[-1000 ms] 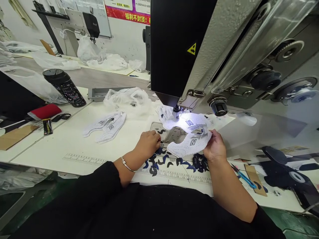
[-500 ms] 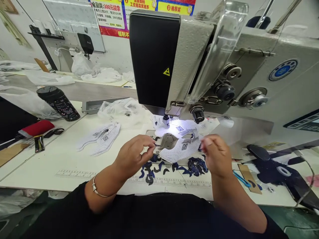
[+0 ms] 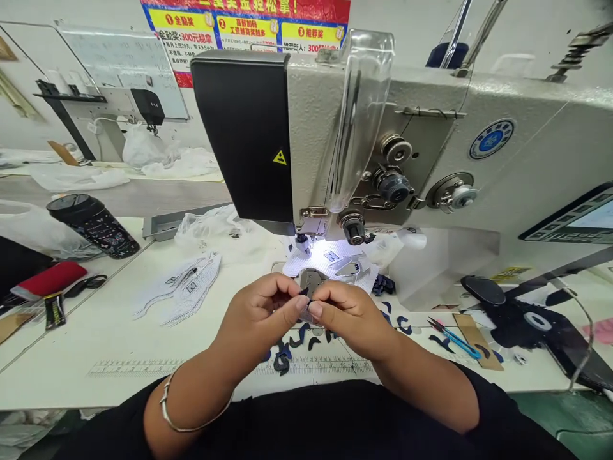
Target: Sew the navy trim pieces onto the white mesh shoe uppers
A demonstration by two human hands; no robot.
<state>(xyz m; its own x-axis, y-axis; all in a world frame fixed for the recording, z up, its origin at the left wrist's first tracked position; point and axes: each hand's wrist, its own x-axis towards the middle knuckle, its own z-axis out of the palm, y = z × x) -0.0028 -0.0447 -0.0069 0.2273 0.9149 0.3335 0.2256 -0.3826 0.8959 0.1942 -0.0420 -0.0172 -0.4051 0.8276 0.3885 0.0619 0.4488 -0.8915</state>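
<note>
Left hand [image 3: 261, 314], right hand [image 3: 353, 313] pinching navy piece [image 3: 304, 292], above front edge of table [image 3: 96, 348], sewing machine [image 3: 335, 128] just behind

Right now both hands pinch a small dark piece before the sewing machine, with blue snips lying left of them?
No: left hand and right hand pinch the small dark piece before the sewing machine, but the head view shows the blue snips right of them.

poster [image 3: 249, 25] on wall: "全勤奖", "300元", "推荐奖", boxes numbered 1–3 | black cover [image 3: 244, 134] of sewing machine: yellow warning triangle [image 3: 280, 157] | white mesh pieces [image 3: 191, 287], left part of tabletop [image 3: 96, 332]: "N" | mesh piece under the needle [image 3: 331, 256]: "N" | printed ruler [image 3: 330, 365], tabletop front edge: 17–21 | blue round badge [image 3: 491, 139] on machine: unreadable
</note>
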